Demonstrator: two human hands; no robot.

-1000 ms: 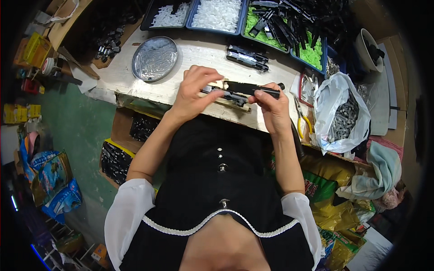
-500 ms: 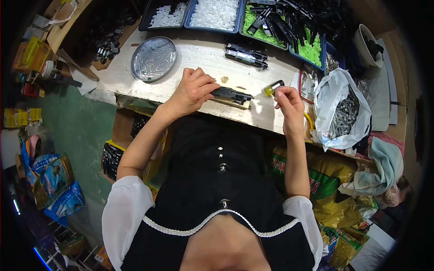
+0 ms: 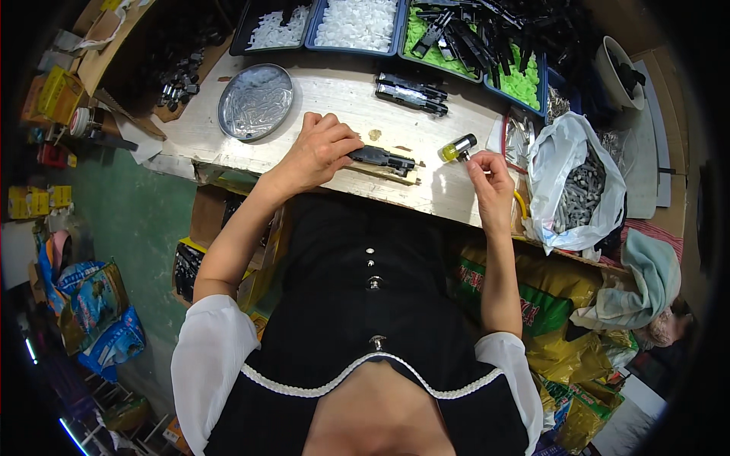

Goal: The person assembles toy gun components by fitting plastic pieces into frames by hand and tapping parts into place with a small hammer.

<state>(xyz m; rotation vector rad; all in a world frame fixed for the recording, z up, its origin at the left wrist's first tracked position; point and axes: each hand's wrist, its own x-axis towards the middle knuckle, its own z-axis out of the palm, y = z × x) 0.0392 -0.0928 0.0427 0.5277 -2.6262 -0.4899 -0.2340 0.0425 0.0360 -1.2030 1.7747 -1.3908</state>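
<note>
My left hand (image 3: 325,148) is closed over the left end of a long black part (image 3: 384,157). That part lies on a pale wooden block (image 3: 380,173) at the bench's front edge, its right end showing metal. My right hand (image 3: 493,178) is to the right of it, thumb and forefinger pinched together. A small dark bit shows at those fingertips, too small to name. Just beyond them is a short cylinder (image 3: 457,148), clear yellow at one end and black at the other; whether the fingers touch it I cannot tell.
A round metal dish (image 3: 291,97) of small shiny pieces stands at left. Several black assemblies (image 3: 413,93) lie behind the block. Along the back are trays of white pieces (image 3: 356,26) and green pieces (image 3: 520,90). A white plastic bag (image 3: 547,182) of grey parts sits at right.
The black part and my left hand have shifted slightly left. My right hand has tilted a little, and the yellow-and-black cylinder has moved slightly left.
</note>
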